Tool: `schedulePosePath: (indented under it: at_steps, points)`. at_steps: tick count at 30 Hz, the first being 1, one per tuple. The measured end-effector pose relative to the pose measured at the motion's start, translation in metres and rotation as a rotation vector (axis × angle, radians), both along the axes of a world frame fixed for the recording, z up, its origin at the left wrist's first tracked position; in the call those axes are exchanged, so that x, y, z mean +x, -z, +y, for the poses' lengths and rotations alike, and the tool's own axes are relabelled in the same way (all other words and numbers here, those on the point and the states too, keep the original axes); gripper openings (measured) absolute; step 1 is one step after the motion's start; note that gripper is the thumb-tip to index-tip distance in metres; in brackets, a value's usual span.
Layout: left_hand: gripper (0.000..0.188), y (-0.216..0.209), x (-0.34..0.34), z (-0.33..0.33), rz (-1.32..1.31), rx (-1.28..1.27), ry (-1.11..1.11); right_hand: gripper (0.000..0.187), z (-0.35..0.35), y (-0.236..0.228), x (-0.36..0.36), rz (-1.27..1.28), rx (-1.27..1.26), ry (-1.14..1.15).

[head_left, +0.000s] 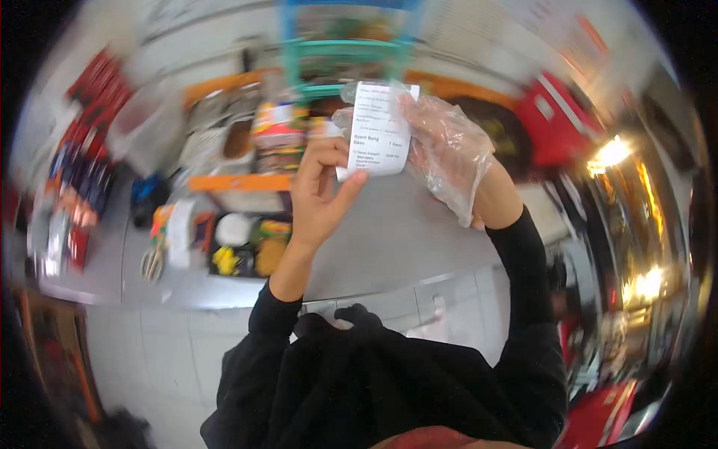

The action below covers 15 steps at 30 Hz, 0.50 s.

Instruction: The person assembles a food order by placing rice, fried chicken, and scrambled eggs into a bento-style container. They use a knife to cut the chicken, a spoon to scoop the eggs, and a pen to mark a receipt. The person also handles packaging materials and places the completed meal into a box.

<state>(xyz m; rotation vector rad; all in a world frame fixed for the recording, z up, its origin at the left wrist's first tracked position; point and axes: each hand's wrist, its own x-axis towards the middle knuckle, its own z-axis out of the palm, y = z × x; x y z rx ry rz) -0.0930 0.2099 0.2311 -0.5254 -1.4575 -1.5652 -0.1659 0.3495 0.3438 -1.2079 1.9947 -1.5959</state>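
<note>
A white printed paper slip, like a receipt, is held up over the grey counter. My left hand pinches its lower left corner between thumb and fingers. My right hand wears a loose clear plastic glove and grips the slip's upper right side. Some of its gloved fingers reach behind the paper and show past its left edge. The glove's loose cuff hangs down by the right wrist.
On the grey counter to the left are scissors and a dark tray with yellow and white items. A teal rack stands at the back, a red bag at the far right. Shiny metal equipment lines the right.
</note>
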Motion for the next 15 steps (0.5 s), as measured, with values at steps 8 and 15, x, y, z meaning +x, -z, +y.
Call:
schedulePosePath:
  at_steps: [8, 15]
  points:
    - [0.014, -0.007, -0.060, 0.268, -0.037, -0.223, 0.658, 0.039, 0.287, 0.005, 0.012, -0.321, -0.277, 0.505]
    - [0.012, 0.004, -0.047, 0.419, -0.150, -0.267, 1.122, 0.041, 0.426, 0.014, 0.085, -0.289, -0.351, 0.920]
